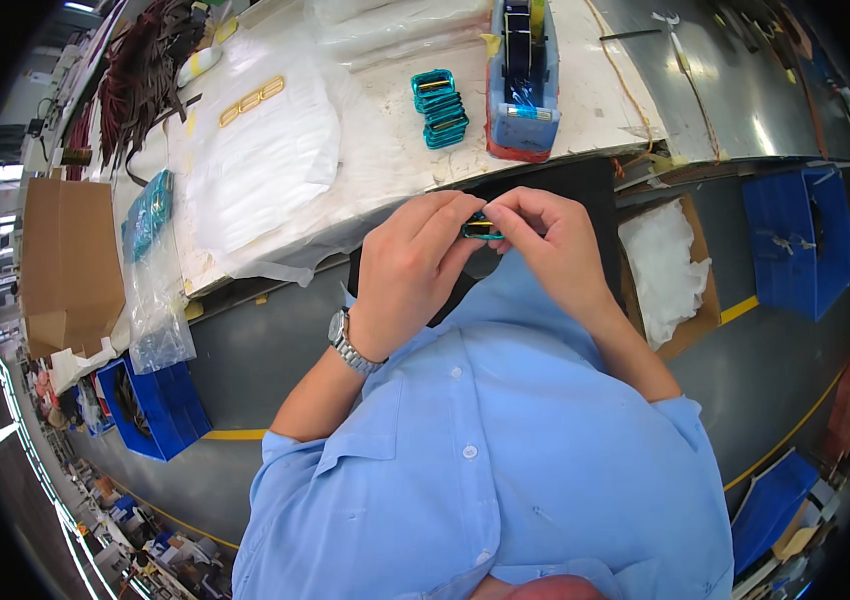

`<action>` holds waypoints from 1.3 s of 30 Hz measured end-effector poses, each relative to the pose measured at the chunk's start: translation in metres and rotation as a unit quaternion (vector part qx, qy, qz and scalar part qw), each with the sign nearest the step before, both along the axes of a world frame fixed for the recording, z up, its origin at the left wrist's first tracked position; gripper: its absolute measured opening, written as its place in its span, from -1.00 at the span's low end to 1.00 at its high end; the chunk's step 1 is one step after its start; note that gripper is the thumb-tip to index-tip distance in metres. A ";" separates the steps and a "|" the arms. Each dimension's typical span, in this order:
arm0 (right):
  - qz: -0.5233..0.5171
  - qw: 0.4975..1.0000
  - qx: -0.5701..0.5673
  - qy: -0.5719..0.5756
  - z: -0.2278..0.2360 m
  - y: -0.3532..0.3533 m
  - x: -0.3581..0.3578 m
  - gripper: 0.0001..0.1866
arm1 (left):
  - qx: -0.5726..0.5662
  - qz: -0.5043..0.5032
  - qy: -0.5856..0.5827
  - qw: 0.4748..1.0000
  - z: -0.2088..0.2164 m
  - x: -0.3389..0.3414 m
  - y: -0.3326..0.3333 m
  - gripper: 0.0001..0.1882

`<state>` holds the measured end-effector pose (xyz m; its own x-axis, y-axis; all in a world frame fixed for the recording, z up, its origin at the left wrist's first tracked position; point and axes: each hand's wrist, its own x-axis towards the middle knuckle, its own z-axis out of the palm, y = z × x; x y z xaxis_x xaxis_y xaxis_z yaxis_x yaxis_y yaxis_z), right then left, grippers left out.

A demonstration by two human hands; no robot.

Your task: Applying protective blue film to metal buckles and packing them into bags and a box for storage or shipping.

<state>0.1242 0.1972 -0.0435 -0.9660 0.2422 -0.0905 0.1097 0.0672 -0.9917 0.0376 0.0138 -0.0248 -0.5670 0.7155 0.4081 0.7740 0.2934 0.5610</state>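
Two hands [410, 250] [553, 245] on small teal piece [482, 231]

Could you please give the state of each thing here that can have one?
Left hand: gripping the teal piece
Right hand: gripping it too
Teal piece: held, partly hidden
Tabletop teal pieces: lying close together
Gold piece: lying on white sheeting
Tape dispenser: upright, loaded
Right cardboard box: open, white material inside
Left blue bin: open

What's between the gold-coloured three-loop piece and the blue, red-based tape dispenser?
Head view: a cluster of shiny teal-wrapped pieces on the white tabletop, nearer the dispenser; then white sheeting toward the gold-coloured piece.
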 end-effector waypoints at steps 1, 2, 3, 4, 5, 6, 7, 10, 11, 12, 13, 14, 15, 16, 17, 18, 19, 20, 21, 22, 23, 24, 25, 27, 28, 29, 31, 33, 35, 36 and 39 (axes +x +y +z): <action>0.011 0.998 -0.061 0.012 -0.003 0.000 -0.003 -0.76 | -0.001 0.006 0.004 1.000 0.000 -0.004 -0.002 -0.58; 0.017 0.998 -0.062 0.015 -0.006 0.000 -0.004 -0.76 | 0.010 0.019 -0.005 1.000 0.000 -0.009 -0.003 -0.60; 0.025 0.993 -0.115 0.006 -0.008 0.000 -0.005 -0.74 | 0.022 0.032 -0.015 0.999 0.000 -0.016 -0.005 -0.62; 0.033 0.985 -0.168 -0.004 -0.011 0.000 -0.008 -0.73 | 0.021 0.037 -0.011 0.999 0.002 -0.026 -0.007 -0.62; 0.038 0.985 -0.169 -0.001 -0.014 0.001 -0.008 -0.73 | 0.016 0.073 0.003 0.997 0.006 -0.037 -0.009 -0.64; 0.055 0.985 -0.165 -0.012 -0.017 0.003 -0.007 -0.72 | 0.011 0.109 0.017 0.994 0.009 -0.051 -0.011 -0.65; 0.076 0.984 -0.162 -0.023 -0.020 0.003 -0.006 -0.70 | 0.002 0.133 0.029 0.991 0.007 -0.065 -0.016 -0.67; 0.086 0.985 -0.146 -0.029 -0.026 0.003 -0.003 -0.72 | -0.033 0.150 0.066 0.986 -0.002 -0.093 -0.022 -0.68; 0.087 0.985 -0.143 -0.034 -0.024 0.003 -0.002 -0.74 | -0.051 0.153 0.070 0.984 -0.008 -0.098 -0.023 -0.68; 0.092 0.985 -0.146 -0.030 -0.022 0.005 0.000 -0.74 | -0.054 0.158 0.075 0.983 -0.014 -0.098 -0.026 -0.68; 0.077 0.986 -0.141 -0.033 -0.021 0.007 0.003 -0.75 | -0.068 0.156 0.059 0.984 -0.017 -0.098 -0.028 -0.67; 0.060 0.988 -0.136 -0.038 -0.019 0.008 0.006 -0.76 | -0.082 0.153 0.041 0.984 -0.018 -0.098 -0.028 -0.67; 0.027 0.990 -0.140 -0.021 -0.012 0.009 0.009 -0.78 | -0.077 0.148 0.076 0.983 -0.017 -0.098 -0.029 -0.69; 0.030 0.989 -0.142 -0.019 -0.005 0.012 0.013 -0.78 | -0.079 0.151 0.079 0.982 -0.010 -0.100 -0.031 -0.69; -0.013 0.992 -0.121 0.011 -0.001 0.018 0.018 -0.79 | -0.035 0.156 0.020 0.987 -0.003 -0.102 -0.033 -0.73; -0.057 0.993 -0.100 0.040 0.004 0.025 0.019 -0.80 | 0.010 0.159 -0.040 0.986 0.002 -0.106 -0.036 -0.76; -0.099 0.991 -0.069 0.055 0.012 0.032 0.020 -0.80 | 0.022 0.182 0.049 0.982 0.005 -0.121 -0.041 -0.85; -0.140 0.987 -0.039 0.070 0.016 0.039 0.020 -0.81 | 0.029 0.204 0.050 0.977 0.011 -0.140 -0.047 -0.90; -0.170 0.981 -0.009 0.096 0.017 0.047 0.016 -0.80 | -0.023 0.228 0.116 0.967 0.020 -0.161 -0.052 -0.88; -0.193 0.976 0.014 0.100 0.019 0.053 0.010 -0.78 | -0.063 0.226 0.188 0.954 0.020 -0.188 -0.061 -0.87; -0.189 0.977 0.031 0.095 0.021 0.058 0.002 -0.77 | -0.117 0.207 0.228 0.944 0.016 -0.216 -0.071 -0.85; -0.191 0.976 0.050 0.089 0.021 0.062 -0.004 -0.76 | -0.169 0.201 0.223 0.939 0.009 -0.239 -0.077 -0.86; -0.173 0.980 0.057 0.078 0.022 0.065 -0.011 -0.74 | -0.199 0.183 0.238 0.933 0.001 -0.259 -0.088 -0.87; -0.151 0.986 0.048 0.053 0.017 0.069 -0.025 -0.69 | -0.220 0.146 0.252 0.931 -0.012 -0.286 -0.095 -0.89; -0.166 0.984 0.051 0.049 0.016 0.070 -0.029 -0.69 | -0.237 0.133 0.255 0.928 -0.016 -0.290 -0.094 -0.90; -0.166 0.983 0.051 0.065 0.016 0.070 -0.033 -0.67 | -0.255 0.122 0.257 0.924 -0.018 -0.291 -0.094 -0.90; -0.163 0.981 0.068 0.077 0.019 0.068 -0.035 -0.62 | -0.266 0.110 0.259 0.922 -0.015 -0.295 -0.091 -0.91; -0.153 0.983 0.076 0.072 0.021 0.069 -0.039 -0.61 | -0.280 0.127 0.244 0.920 -0.009 -0.294 -0.085 -0.89; -0.123 0.990 0.066 0.034 0.027 0.070 -0.047 -0.61 | -0.226 0.168 0.168 0.945 0.000 -0.298 -0.082 -0.88; -0.123 0.990 0.066 0.032 0.026 0.070 -0.051 -0.61 | -0.168 0.210 0.090 0.959 0.003 -0.299 -0.084 -0.88; -0.087 0.985 0.150 0.021 0.021 0.071 -0.067 -0.65 | -0.036 0.197 -0.003 0.980 0.008 -0.290 -0.087 -0.82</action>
<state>0.0569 0.2684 -0.0225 -0.9086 0.4147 0.0490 0.1052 0.3408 -0.9342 -0.2519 -0.0731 -0.0168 -0.8070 0.4681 0.3601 0.5898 0.6078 0.5316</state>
